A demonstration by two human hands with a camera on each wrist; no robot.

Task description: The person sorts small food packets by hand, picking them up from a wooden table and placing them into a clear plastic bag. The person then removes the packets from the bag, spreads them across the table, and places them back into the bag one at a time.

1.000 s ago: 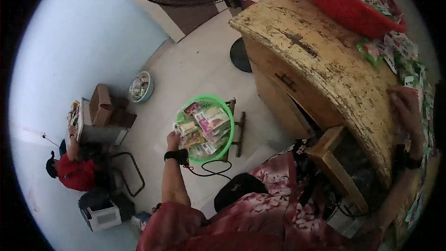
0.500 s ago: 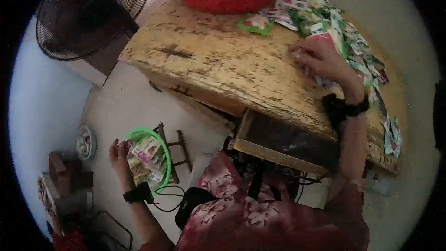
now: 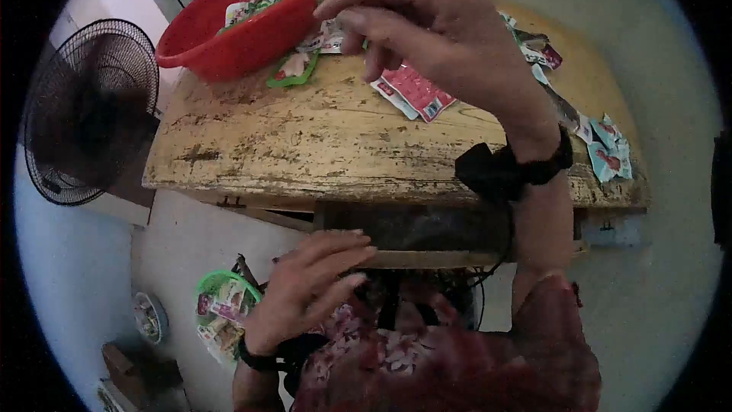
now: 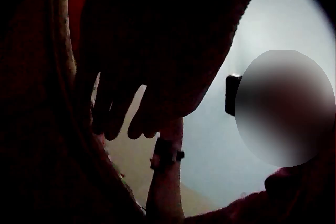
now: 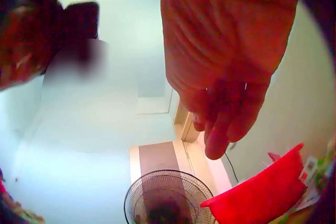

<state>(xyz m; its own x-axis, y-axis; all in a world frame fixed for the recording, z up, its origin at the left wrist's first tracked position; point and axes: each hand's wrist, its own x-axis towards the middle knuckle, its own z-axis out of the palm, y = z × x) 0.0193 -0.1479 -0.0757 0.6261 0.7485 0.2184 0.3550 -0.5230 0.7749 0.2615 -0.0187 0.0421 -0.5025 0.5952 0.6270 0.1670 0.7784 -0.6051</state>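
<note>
My right hand (image 3: 457, 42) is raised over the worn yellow table (image 3: 335, 145), its fingers loosely bent with nothing between them. A pink packet (image 3: 419, 93) lies on the tabletop below it, overlapping a paler one. Toward the left of that hand stands a red plastic basin (image 3: 259, 42) holding several printed packets. One green-edged packet (image 3: 296, 69) rests on the wood just in front of the basin. Low in the head view, my left hand (image 3: 309, 286) hovers near the open drawer (image 3: 412, 227), palm down, fingers extended and empty. The left wrist view shows this hand (image 4: 142, 61) as a dark silhouette.
A green-rimmed basket (image 3: 229, 275) of packets sits low on the left, with a bowl (image 3: 156, 313) beyond it. A black fan (image 3: 91, 107) stands at the table's left end. Light-blue packets (image 3: 610, 154) lie near the right edge.
The view has turned toward the table. My left hand has left the green basket and come up near the drawer. My right hand has risen above the packets and closer to the red basin.
</note>
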